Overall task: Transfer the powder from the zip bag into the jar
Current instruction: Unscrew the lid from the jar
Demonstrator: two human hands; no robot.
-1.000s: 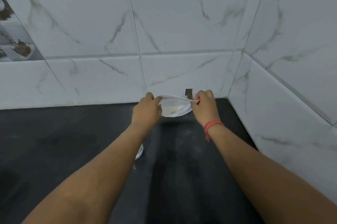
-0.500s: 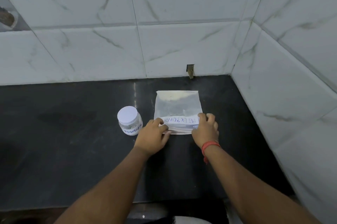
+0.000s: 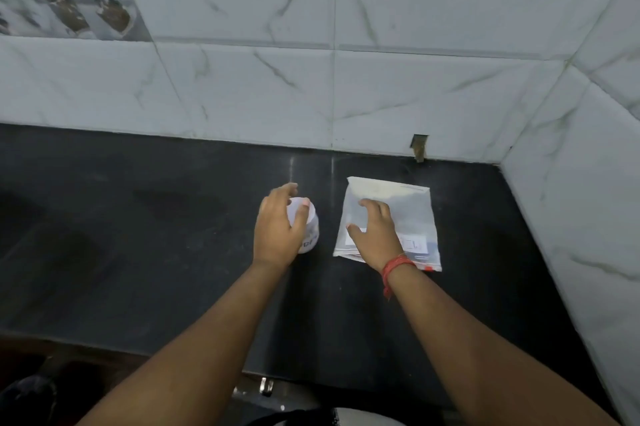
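Forearms reach forward from the bottom edge over a dark surface (image 3: 138, 252) that runs to a corner of white, grey-veined wall tiles (image 3: 415, 86). On the right wrist sits a red thread band (image 3: 396, 265), one end hanging down. Past it, the right hand (image 3: 375, 235) lies palm down on the near half of the bag (image 3: 408, 207), fingers spread and only slightly bent, pressing rather than pinching. The bag is a clear zip pouch lying flat on the surface, right of centre, its red-marked zip edge toward the person and its far edge pointing to the wall; a white label (image 3: 414, 244) with handwriting shows beside the hand, partly hidden. How much powder the bag holds cannot be told. Just to its left, apart from it, the jar (image 3: 309, 235) stands upright, small and clear with a white lid and a strip of writing low on its side. The left hand (image 3: 277, 228) is cupped over it from the left, thumb curled onto the lid and fingers arched around the far side, so it grips the top of the jar. Further back, at the foot of the wall, a small brownish notch (image 3: 419, 146) breaks the tile line. At the far upper left, tiles (image 3: 69, 2) with a dark printed pattern show.
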